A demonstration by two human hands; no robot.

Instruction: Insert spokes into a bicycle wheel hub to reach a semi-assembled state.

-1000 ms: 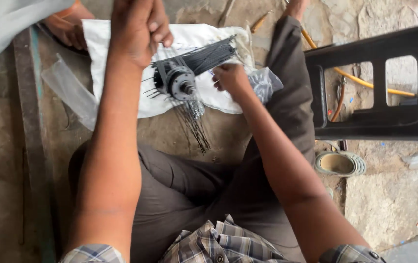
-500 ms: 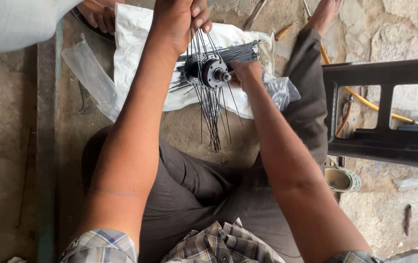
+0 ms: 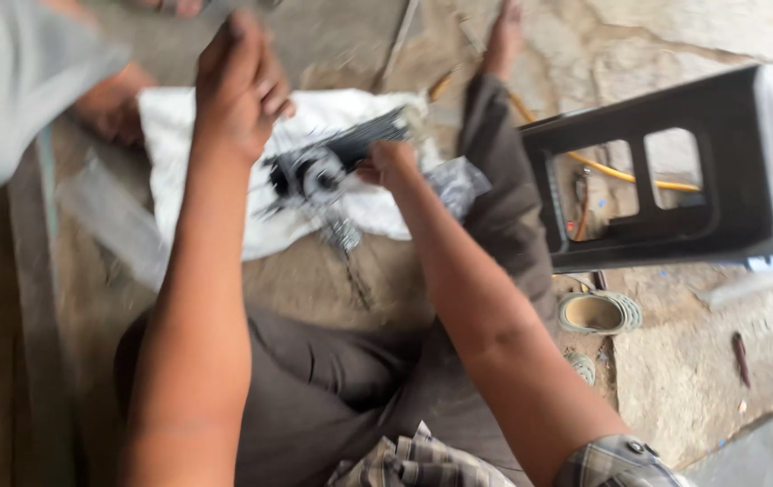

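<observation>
I sit cross-legged on the ground, and the picture is blurred by motion. A dark metal wheel hub (image 3: 312,176) with thin spokes hanging from it is held over a white sack (image 3: 197,221). My left hand (image 3: 237,86) is raised above the hub, fingers closed around the upper ends of the spokes. My right hand (image 3: 391,164) grips the hub's right side, beside a black bundle of spokes (image 3: 370,137). Loose spoke ends (image 3: 346,239) dangle below the hub.
A black plastic stool (image 3: 729,171) lies on its side at the right, with a yellow hose (image 3: 625,176) behind it. A tape roll (image 3: 599,312) sits on the stone floor. Another person's foot (image 3: 107,110) and grey garment (image 3: 17,81) are at the upper left.
The view has swung and blurred. The hub with its spokes has shifted left and lower in view between my hands, and both hands keep their hold.
</observation>
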